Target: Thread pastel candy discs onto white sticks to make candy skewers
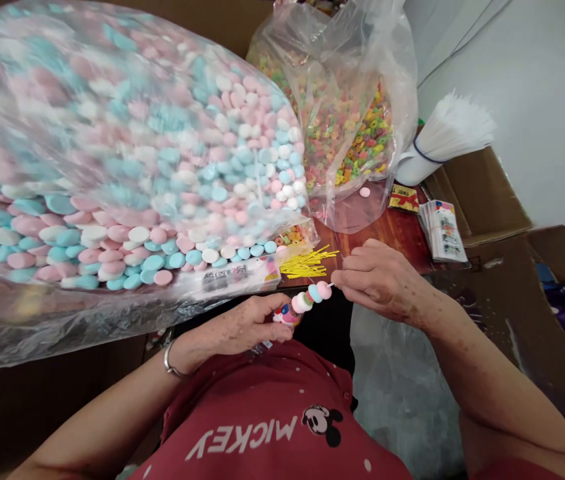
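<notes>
A: Logging counts. Two hands are showing: left hand (242,327), right hand (379,280), one candy skewer (307,300) between them.

B: Bags?

A: Two clear bags are sitting on the table (402,233): one bag of pastel discs (112,153), one bag of coloured rings (342,127). Also one bundle of white sticks (449,130), one stack of cards (442,230), one pile of yellow ties (307,263). Loose pieces are proving uncountable.

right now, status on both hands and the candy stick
Left hand shut on candy skewer. Right hand pinches its tip. Bag of pastel candies close at left.
</notes>
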A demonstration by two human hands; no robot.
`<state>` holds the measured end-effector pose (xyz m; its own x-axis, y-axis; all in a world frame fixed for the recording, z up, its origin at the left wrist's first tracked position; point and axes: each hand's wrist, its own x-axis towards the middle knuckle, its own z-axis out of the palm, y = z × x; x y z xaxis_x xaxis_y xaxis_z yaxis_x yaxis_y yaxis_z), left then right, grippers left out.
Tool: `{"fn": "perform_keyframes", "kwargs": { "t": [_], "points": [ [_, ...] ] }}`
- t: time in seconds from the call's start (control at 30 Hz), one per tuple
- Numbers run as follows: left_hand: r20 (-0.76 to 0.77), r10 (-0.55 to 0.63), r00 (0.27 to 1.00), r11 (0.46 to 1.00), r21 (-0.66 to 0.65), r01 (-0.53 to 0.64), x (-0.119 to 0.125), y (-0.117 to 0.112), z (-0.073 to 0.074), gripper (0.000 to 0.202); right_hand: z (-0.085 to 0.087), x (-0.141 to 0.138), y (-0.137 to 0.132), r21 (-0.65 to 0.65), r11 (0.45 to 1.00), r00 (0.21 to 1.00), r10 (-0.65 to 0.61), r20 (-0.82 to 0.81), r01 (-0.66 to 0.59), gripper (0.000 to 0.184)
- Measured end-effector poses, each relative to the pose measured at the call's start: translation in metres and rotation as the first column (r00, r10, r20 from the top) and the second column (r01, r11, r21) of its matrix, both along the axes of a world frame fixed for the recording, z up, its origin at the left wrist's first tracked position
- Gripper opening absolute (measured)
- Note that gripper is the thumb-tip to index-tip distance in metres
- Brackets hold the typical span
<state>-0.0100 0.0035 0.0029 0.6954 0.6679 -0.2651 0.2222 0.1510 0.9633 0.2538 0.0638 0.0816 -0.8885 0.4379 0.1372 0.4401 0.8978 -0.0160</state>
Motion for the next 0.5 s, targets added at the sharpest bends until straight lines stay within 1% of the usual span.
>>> {"fn": "perform_keyframes", "kwargs": {
  "t": [0.1, 0.17, 0.27, 0.33, 0.37, 0.43, 0.5],
  "points": [
    [0.017, 0.070, 0.997, 0.995, -0.071, -0.069, 0.011, -0.006, -0.009, 0.019, -0.002, -0.013, -0.002, -0.040, 0.997, 0.997, 0.064, 0.050, -0.062, 0.026],
    [0.062, 0.116, 0.991, 0.984, -0.141, -0.106, 0.018, -0.009, -0.017, 0.022, -0.005, -0.022, -0.002, -0.046, 0.992, 0.992, 0.116, 0.043, -0.114, 0.026],
    [0.150, 0.198, 0.968, 0.949, -0.275, -0.152, 0.025, -0.011, -0.024, 0.039, -0.008, -0.031, -0.001, -0.034, 0.987, 0.987, 0.159, 0.024, -0.159, 0.030],
    [0.187, 0.255, 0.949, 0.926, -0.331, -0.184, 0.025, -0.013, -0.024, 0.053, -0.008, -0.031, 0.000, -0.028, 0.984, 0.985, 0.174, 0.015, -0.173, 0.030],
    [0.183, 0.270, 0.945, 0.920, -0.338, -0.198, 0.023, -0.014, -0.023, 0.057, -0.007, -0.030, 0.001, -0.031, 0.984, 0.984, 0.177, 0.014, -0.177, 0.030],
    [0.121, 0.251, 0.960, 0.929, -0.310, -0.203, 0.017, -0.018, -0.019, 0.053, -0.006, -0.026, 0.002, -0.043, 0.985, 0.986, 0.167, 0.016, -0.166, 0.028],
    [0.028, 0.204, 0.979, 0.934, -0.303, -0.186, 0.010, -0.023, -0.017, 0.040, -0.005, -0.022, 0.002, -0.071, 0.987, 0.989, 0.147, 0.023, -0.145, 0.028]
  ]
}}
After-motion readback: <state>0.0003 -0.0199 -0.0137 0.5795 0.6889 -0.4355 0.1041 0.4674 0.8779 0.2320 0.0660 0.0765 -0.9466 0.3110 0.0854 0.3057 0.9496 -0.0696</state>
